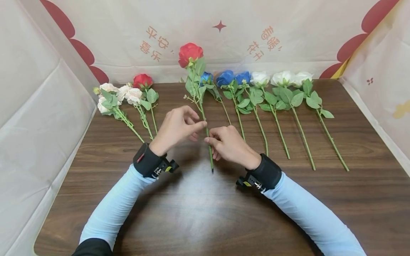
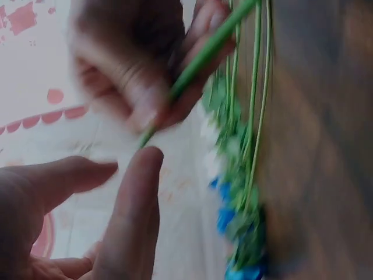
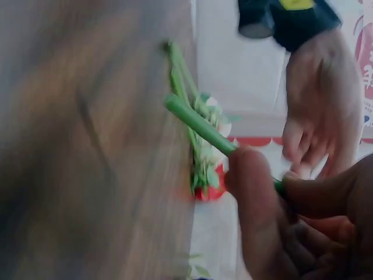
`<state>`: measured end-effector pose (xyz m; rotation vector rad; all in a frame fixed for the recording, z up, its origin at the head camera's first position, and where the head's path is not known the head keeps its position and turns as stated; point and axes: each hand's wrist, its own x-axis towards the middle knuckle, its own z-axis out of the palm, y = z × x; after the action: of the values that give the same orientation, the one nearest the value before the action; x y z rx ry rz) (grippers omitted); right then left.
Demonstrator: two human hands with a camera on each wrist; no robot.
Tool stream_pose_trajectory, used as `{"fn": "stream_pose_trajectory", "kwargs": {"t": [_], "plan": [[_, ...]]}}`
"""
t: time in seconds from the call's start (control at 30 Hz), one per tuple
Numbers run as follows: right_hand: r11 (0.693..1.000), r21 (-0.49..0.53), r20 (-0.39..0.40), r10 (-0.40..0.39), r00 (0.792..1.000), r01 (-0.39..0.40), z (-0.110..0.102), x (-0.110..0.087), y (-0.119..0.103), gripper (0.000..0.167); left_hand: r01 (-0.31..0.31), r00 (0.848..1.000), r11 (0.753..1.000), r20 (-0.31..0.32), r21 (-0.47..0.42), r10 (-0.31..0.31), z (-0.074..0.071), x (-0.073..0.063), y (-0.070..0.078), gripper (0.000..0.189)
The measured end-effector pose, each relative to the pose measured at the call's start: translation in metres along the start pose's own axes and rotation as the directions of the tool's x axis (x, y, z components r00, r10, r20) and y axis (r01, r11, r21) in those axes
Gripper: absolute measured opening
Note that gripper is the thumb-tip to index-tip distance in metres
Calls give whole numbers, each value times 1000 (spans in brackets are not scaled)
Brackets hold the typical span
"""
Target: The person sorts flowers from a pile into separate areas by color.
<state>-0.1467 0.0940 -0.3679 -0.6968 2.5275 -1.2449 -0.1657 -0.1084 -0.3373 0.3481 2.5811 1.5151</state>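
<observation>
A red artificial rose is raised over the middle of the table, its flower pointing away from me. Thumb and fingers of my right hand pinch its green stem near the lower end. My left hand is beside the stem, a little higher up. In the left wrist view, the left thumb and finger stand apart, with one fingertip close to the stem; whether it touches cannot be told. A second red rose lies at the left, next to pale, cream-white roses.
To the right lie blue roses and white roses in a row, stems towards me. They rest on a dark wooden table. A pale printed cloth hangs behind the table and along both sides.
</observation>
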Motion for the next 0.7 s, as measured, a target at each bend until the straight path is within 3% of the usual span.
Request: {"fn": "stream_pose_trajectory", "kwargs": {"t": [0.13,0.3,0.53,0.7], "plan": [[986,-158,45,61,997,-53,-6,14,1,33,15,996,999,-90,34,-12,-18,-2,2,43],[940,-334,88,108,990,-73,-9,40,7,33,16,990,999,-138,40,-10,-27,-4,2,42],[905,-398,148,222,964,-147,-8,65,20,24,7,989,997,-146,72,3,-25,-3,0,41],[876,-417,120,316,941,-242,-14,66,21,20,16,989,995,-147,94,-2,-27,-4,2,42]]}}
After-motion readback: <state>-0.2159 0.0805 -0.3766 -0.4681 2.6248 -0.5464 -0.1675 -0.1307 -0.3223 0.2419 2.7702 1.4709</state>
